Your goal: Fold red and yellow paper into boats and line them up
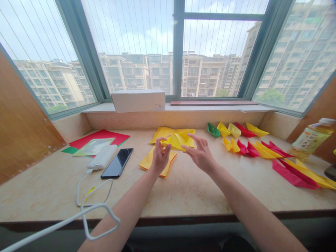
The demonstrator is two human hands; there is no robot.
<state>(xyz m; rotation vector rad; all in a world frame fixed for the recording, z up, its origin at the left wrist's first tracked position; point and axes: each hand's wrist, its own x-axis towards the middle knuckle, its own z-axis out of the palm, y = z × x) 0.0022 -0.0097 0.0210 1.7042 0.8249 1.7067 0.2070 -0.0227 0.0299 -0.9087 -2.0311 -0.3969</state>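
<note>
A yellow folded paper boat (181, 139) is between my two hands above the counter. My left hand (160, 155) pinches its left end, thumb and forefinger bent in around the paper. At the right end, my right hand (201, 154) has its thumb at the lower edge and its forefinger at the upper edge, the two fingers apart with the paper between them. Behind the boat lies a yellow sheet of paper (158, 133), partly covered. Below my left hand rests a small stack of yellow paper (147, 163) with a red edge showing.
Several finished paper boats (246, 130) in green, yellow and red stand in rows at the right, near a drink bottle (312, 138). To the left are coloured sheets (91, 137), a white power bank (102, 157) with a cable (97, 206), and a phone (117, 163).
</note>
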